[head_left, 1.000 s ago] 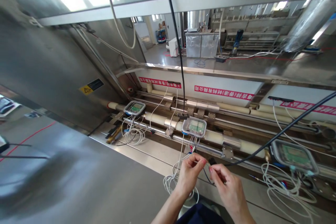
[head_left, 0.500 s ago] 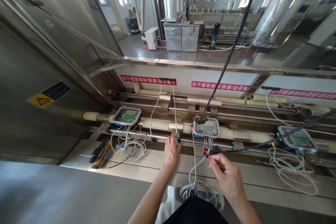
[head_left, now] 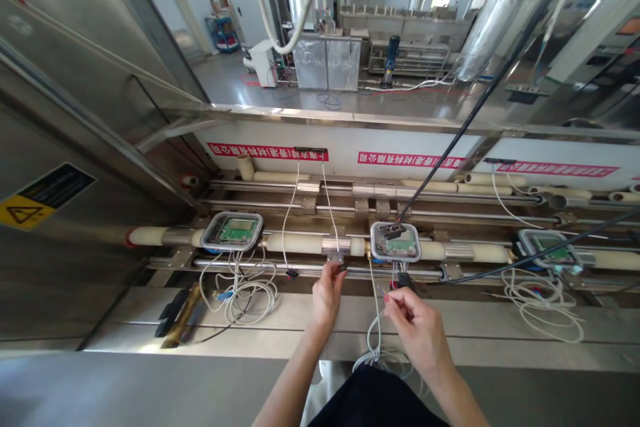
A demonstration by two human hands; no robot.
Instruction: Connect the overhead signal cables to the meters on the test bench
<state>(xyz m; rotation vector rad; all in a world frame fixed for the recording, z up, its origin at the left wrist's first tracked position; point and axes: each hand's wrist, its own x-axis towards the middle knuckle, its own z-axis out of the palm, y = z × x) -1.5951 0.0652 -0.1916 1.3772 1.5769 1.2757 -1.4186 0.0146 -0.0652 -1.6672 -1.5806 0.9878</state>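
My left hand (head_left: 327, 293) pinches a small black connector (head_left: 342, 267) at the lower end of a thin white cable (head_left: 329, 203), just below a metal clamp on the pale tube. Lower right of it, my right hand (head_left: 413, 323) is closed, with the bare tip of a thin cable (head_left: 381, 289) showing at its fingertips. Above my right hand sits a clear-lidded box (head_left: 395, 242) with a green circuit board, its wires running down to a black plug (head_left: 404, 279). A second black connector (head_left: 292, 273) hangs on a white cable to the left.
Another lidded box (head_left: 233, 231) and a coiled white cable (head_left: 250, 300) are at left, near a brass-coloured tool (head_left: 183, 317). A third box (head_left: 547, 248) stands at right. Black cables (head_left: 470, 121) cross overhead. A steel ledge (head_left: 480, 317) runs along the front.
My left fingers have closed on the black connector. My right hand has moved slightly left, away from the black plug, with a cable tip in its fingers. The view has shifted.
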